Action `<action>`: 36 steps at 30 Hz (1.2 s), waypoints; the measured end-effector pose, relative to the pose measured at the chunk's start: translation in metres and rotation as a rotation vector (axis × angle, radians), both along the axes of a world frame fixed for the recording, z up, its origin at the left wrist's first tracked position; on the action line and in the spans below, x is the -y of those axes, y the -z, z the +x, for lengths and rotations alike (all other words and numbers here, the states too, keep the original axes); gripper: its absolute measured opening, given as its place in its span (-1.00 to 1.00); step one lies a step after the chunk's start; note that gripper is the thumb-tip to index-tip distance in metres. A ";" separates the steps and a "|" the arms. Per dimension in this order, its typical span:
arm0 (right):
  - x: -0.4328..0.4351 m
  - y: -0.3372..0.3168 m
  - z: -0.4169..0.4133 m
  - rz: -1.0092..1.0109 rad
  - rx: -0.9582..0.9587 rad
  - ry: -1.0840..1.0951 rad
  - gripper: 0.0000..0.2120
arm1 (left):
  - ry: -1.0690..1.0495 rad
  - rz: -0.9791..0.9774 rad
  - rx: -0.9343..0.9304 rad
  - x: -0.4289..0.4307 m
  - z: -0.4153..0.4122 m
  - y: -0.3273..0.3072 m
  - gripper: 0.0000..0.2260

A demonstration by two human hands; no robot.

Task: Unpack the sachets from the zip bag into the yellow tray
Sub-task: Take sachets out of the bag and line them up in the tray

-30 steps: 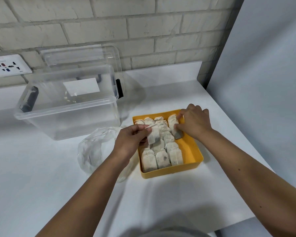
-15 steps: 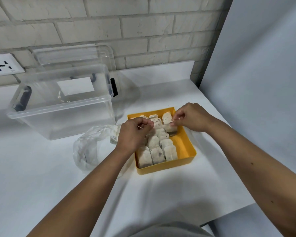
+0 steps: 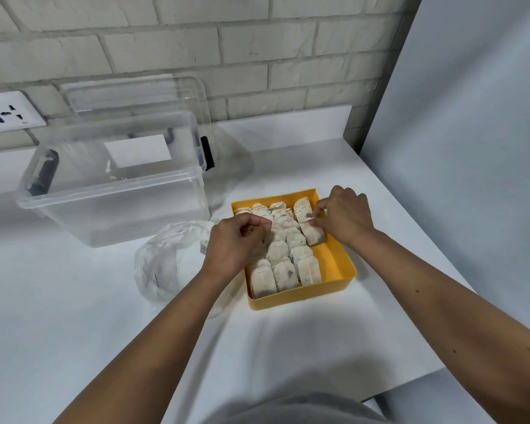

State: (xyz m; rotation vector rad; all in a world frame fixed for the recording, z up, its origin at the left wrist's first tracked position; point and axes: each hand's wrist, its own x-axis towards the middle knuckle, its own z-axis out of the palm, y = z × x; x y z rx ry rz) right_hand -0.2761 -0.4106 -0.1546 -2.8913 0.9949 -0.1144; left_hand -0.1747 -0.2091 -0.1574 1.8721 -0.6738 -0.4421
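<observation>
On a white table (image 3: 74, 301) set against a pale brick wall, a person leans over a tray of sachets, both bare forearms reaching in from the near edge. At far left a wall socket (image 3: 10, 113) sits just above the tabletop. Beside it stands a clear storage box (image 3: 114, 191) with dark handles, open at the top, and its clear lid (image 3: 135, 96) is propped upright behind it against the bricks. In front of the box, the zip bag (image 3: 166, 258) lies crumpled on the table, just beside the tray's left wall and partly under the left forearm; what it contains cannot be made out. The left hand (image 3: 236, 243) hovers over the tray's left rear corner, fingers curled and thumb meeting forefinger; what they pinch, if anything, cannot be told. The yellow tray (image 3: 334, 261) rests near the table's right side, filled with sachets (image 3: 283, 264) laid in overlapping rows along its left and middle, a bare strip of yellow showing at the right. The right hand (image 3: 346, 218), at the tray's right rear, pinches the top edge of a sachet (image 3: 312, 235) between thumb and fingertips. A plain grey partition (image 3: 471, 148) closes the scene at right.
</observation>
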 end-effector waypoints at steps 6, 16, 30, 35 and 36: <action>-0.005 -0.001 0.001 -0.064 -0.012 0.018 -0.76 | -0.022 -0.015 -0.036 -0.005 0.004 0.001 -0.95; -0.060 -0.036 0.022 0.088 0.196 -0.226 -0.74 | -0.120 -0.065 -0.032 -0.033 0.020 -0.010 -0.97; -0.139 -0.011 0.069 0.342 0.129 -0.488 -0.86 | -0.168 0.154 0.018 -0.094 0.051 0.010 -0.90; -0.142 -0.001 0.075 0.164 -0.097 -0.575 -0.83 | -0.087 0.312 0.147 -0.096 0.054 0.023 -0.86; -0.141 -0.001 0.076 0.135 -0.118 -0.578 -0.82 | -0.077 0.352 0.157 -0.096 0.055 0.025 -0.83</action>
